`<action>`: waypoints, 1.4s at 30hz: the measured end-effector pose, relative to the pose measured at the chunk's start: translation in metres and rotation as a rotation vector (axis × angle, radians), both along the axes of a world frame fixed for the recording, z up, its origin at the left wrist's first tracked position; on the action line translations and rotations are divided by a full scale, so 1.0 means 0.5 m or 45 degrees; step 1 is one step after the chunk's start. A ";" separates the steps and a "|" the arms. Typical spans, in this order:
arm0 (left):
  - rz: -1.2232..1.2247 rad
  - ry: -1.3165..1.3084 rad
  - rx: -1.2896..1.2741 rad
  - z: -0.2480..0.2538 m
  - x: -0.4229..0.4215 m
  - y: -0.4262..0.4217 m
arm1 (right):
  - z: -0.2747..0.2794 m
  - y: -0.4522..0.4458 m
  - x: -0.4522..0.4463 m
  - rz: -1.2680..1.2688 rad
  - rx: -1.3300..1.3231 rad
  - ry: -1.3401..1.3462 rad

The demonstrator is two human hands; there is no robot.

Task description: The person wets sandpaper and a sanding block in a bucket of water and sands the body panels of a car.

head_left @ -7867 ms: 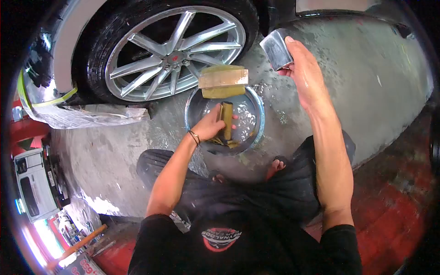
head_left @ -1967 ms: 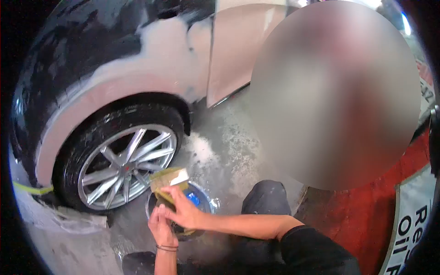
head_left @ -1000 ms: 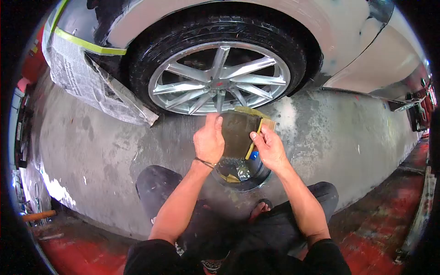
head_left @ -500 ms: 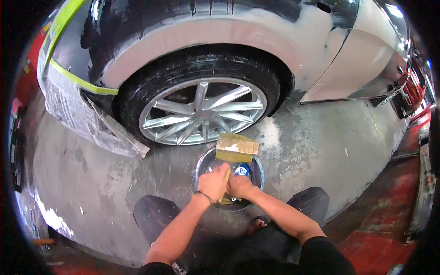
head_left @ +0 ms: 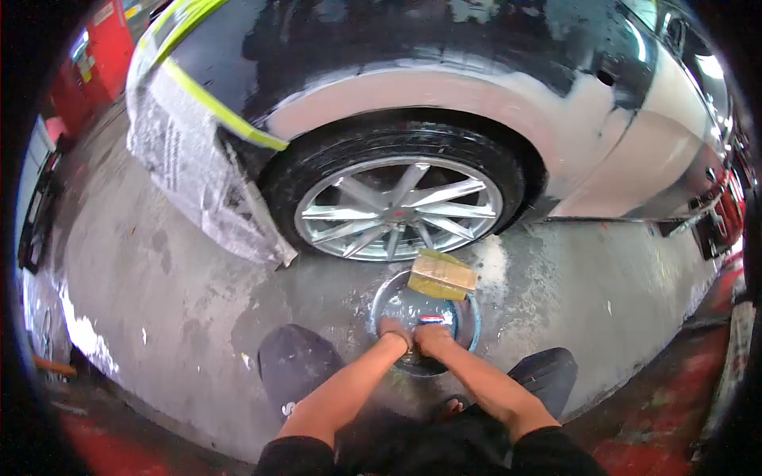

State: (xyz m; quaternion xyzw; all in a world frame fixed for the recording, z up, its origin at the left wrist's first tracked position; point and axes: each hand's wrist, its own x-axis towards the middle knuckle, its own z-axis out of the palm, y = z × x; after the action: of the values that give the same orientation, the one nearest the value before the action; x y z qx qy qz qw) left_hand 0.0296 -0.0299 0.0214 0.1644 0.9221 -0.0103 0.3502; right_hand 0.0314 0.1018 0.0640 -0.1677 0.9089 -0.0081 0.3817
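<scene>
Both hands are down inside a round bucket (head_left: 375, 311) of cloudy water on the floor. My left hand (head_left: 394, 330) reaches into its left half, with the fingers under the water. Close beside it, my right hand (head_left: 432, 338) is also lowered in, and its fingers are hidden. A small blue, white and red item (head_left: 431, 320) shows just beyond the right hand; whether the hand touches it I cannot tell. Across the far rim rests a tan block (head_left: 449, 274) with a yellow sheet (head_left: 429, 285) under and around it.
Just past the bucket stands a car wheel (head_left: 401, 214) with silver spokes. Above it, the car's fender (head_left: 381, 91) has a pale filler-like band. Masking paper (head_left: 186, 166) with green tape (head_left: 214, 103) hangs at the left. My knees flank the bucket on wet concrete.
Both hands have gone from gripping a yellowish piece above the bucket down into the water. That piece is out of sight now. The view has shifted, so the car and bucket appear farther right.
</scene>
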 end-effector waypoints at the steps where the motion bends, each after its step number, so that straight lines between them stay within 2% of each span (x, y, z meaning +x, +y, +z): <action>1: -0.016 0.006 -0.001 0.013 0.007 0.003 | 0.027 0.017 0.015 0.000 -0.051 0.089; 2: -0.014 0.029 0.189 0.032 0.012 0.002 | 0.052 0.033 0.027 -0.002 -0.102 0.177; 5: 0.088 -0.149 0.302 0.196 0.022 -0.006 | 0.128 0.062 0.047 0.000 -0.044 0.265; 6: -0.032 -0.210 0.337 0.199 0.017 -0.014 | 0.139 0.073 0.045 -0.027 -0.066 0.304; 8: 0.143 -0.259 0.435 0.286 0.019 -0.042 | 0.155 0.085 0.036 -0.088 -0.119 0.382; 9: 0.229 -0.283 0.481 0.313 0.022 -0.054 | 0.186 0.082 0.034 -0.154 -0.243 0.417; 11: 0.272 -0.296 0.601 0.302 0.026 -0.072 | 0.249 0.072 0.031 -0.290 -0.494 0.485; 13: 0.372 -0.276 0.640 0.324 0.028 -0.073 | 0.238 0.063 0.034 -0.412 -0.850 0.736; 16: 0.778 -0.231 1.346 0.335 0.048 -0.048 | 0.226 0.039 0.043 -0.459 -1.226 0.976; 17: 0.814 -0.196 1.366 0.341 0.054 -0.041 | 0.230 0.036 0.043 -0.455 -1.311 1.044; 19: 0.883 -0.139 1.414 0.358 0.054 -0.031 | 0.248 0.035 0.042 -0.623 -1.475 0.823; 21: 0.750 -0.026 1.543 0.359 0.039 -0.044 | 0.248 0.035 0.034 -0.880 -1.666 0.486; 22: 0.679 0.035 1.731 0.358 0.031 -0.053 | 0.264 0.035 0.036 -0.991 -1.688 0.371; 23: 0.698 -0.178 1.653 0.382 0.015 -0.074 | 0.286 0.033 0.033 -1.106 -1.704 0.268; 24: 0.755 -0.206 1.726 0.346 0.008 -0.076 | 0.303 0.032 0.027 -1.165 -1.722 0.249; 25: 0.775 -0.170 1.592 0.395 0.000 -0.090 | 0.307 0.042 0.023 -1.226 -1.735 0.235; 26: 0.913 -0.264 1.869 0.361 0.002 -0.088 | 0.296 0.062 0.016 -1.256 -1.734 0.171; 27: 1.034 -0.341 1.915 0.367 -0.002 -0.097 | 0.297 0.069 0.015 -1.310 -1.871 0.120; 29: 0.978 -0.054 1.856 0.358 -0.005 -0.112 | 0.311 0.089 0.010 -1.418 -1.850 0.008; 32: 1.118 0.020 1.910 0.354 -0.011 -0.117 | 0.292 0.105 0.001 -1.309 -1.851 0.002; 36: 1.101 0.103 1.885 0.345 -0.023 -0.116 | 0.273 0.102 -0.008 -1.274 -1.598 0.044; 39: 1.099 0.280 1.669 0.353 -0.022 -0.124 | 0.285 0.114 -0.009 -1.218 -1.379 0.169; 42: 0.978 0.495 1.497 0.359 -0.030 -0.139 | 0.299 0.123 -0.015 -1.248 -1.341 0.053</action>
State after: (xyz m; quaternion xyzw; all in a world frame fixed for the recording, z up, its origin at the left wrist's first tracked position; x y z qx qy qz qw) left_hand 0.0148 -0.0994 0.2010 -0.0146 0.8134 0.5814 0.0128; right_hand 0.0240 0.1635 0.2136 0.0977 0.7621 -0.6126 0.1854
